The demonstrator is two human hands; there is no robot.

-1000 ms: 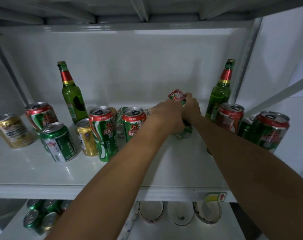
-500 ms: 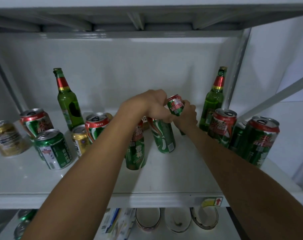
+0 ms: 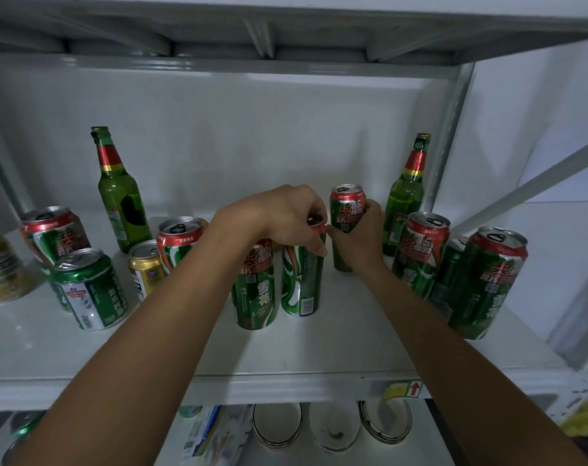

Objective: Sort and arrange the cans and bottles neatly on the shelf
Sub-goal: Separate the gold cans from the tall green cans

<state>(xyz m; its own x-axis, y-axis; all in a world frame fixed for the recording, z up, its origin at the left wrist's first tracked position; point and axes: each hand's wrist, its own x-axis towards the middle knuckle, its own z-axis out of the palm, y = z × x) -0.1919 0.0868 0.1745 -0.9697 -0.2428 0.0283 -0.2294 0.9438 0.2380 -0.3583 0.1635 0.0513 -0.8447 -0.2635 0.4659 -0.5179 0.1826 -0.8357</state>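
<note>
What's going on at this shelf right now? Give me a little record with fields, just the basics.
place: white shelf in a metal rack
left hand: gripping the top of a tall green can standing mid-shelf
right hand: wrapped around the can behind, near the back
neighbour: another tall can stands close beside the left hand's can
bottles: two green glass ones, upright at the back, left bottle and right bottle
short cans: a gold can left of centre
</note>
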